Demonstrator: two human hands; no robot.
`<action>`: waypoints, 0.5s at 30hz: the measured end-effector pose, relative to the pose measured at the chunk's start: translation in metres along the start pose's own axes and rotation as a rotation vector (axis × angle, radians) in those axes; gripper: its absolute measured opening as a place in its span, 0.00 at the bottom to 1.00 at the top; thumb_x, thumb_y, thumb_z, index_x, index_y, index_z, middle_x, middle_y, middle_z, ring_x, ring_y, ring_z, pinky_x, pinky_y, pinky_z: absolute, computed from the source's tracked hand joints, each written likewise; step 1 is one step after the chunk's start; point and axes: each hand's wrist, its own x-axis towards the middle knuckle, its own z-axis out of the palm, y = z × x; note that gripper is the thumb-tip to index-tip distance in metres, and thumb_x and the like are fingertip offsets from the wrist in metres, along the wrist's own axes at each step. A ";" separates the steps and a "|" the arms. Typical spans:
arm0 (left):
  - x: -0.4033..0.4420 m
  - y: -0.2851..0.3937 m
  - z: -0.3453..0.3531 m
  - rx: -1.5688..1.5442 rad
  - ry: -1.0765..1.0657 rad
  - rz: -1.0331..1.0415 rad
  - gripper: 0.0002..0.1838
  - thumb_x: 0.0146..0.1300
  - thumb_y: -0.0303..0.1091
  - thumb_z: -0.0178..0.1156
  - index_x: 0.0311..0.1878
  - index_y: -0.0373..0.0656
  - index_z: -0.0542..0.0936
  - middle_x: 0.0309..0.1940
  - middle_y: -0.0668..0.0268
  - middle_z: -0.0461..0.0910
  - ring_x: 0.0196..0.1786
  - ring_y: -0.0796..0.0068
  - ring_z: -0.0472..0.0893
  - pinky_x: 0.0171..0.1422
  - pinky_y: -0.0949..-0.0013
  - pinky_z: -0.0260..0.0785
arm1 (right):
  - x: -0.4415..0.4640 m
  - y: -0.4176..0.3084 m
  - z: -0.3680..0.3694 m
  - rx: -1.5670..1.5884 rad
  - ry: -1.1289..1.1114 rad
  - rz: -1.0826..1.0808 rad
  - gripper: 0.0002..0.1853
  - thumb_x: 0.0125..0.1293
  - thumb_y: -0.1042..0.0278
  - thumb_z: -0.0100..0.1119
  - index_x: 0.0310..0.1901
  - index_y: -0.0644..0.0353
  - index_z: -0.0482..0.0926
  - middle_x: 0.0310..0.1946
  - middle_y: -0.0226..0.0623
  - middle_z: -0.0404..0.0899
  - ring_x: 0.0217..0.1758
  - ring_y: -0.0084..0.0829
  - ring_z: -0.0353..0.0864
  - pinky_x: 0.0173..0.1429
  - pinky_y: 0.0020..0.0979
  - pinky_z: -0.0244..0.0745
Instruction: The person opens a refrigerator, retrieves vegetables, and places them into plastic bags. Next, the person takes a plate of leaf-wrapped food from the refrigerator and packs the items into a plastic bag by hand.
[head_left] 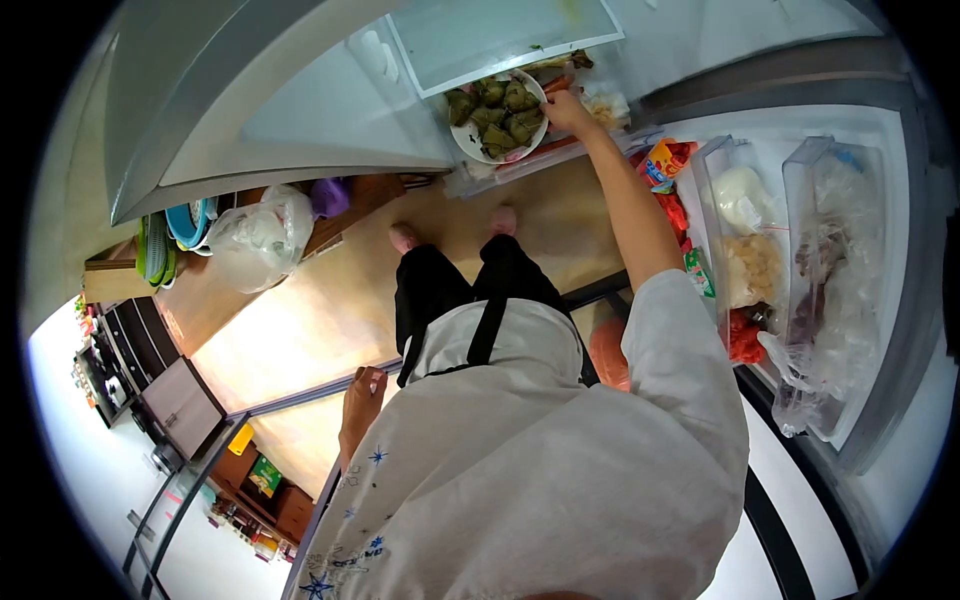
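A white bowl [461, 137] filled with several leaf-wrapped rice dumplings [493, 112] rests at the pulled-out clear drawer [470, 184] of the fridge. My right hand [568, 113] grips the bowl's right rim; some of its fingers are hidden. Beside that hand, a bag of pale food [604, 108] lies in the drawer. My left hand [364, 402] hangs low beside my body, fingers loosely bent, with nothing visible in it.
A glass shelf [505, 40] sits above the bowl. On the right, the open fridge door [885, 290] carries racks of bagged food [752, 270]. A plastic bag [262, 240] and blue basket [186, 224] stand at left. A dark metal rail [310, 396] runs behind me.
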 end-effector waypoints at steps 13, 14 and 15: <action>0.020 -0.020 -0.006 0.008 0.025 0.038 0.07 0.70 0.31 0.61 0.42 0.37 0.81 0.41 0.52 0.83 0.43 0.54 0.86 0.46 0.56 0.78 | -0.047 0.004 -0.050 0.160 0.038 0.144 0.16 0.67 0.73 0.58 0.51 0.76 0.82 0.43 0.45 0.86 0.42 0.33 0.88 0.46 0.35 0.87; 0.023 -0.021 -0.005 0.010 0.021 0.043 0.06 0.70 0.31 0.61 0.42 0.37 0.81 0.41 0.52 0.83 0.43 0.54 0.86 0.46 0.56 0.78 | -0.056 -0.002 -0.053 0.215 0.037 0.170 0.16 0.67 0.73 0.58 0.52 0.76 0.82 0.43 0.45 0.86 0.43 0.33 0.88 0.47 0.34 0.87; 0.025 -0.018 -0.007 0.021 0.021 0.051 0.06 0.70 0.31 0.61 0.42 0.37 0.81 0.41 0.52 0.83 0.43 0.53 0.86 0.46 0.56 0.78 | -0.064 -0.005 -0.054 0.272 0.034 0.197 0.16 0.68 0.73 0.58 0.52 0.76 0.82 0.44 0.45 0.86 0.43 0.33 0.88 0.48 0.34 0.87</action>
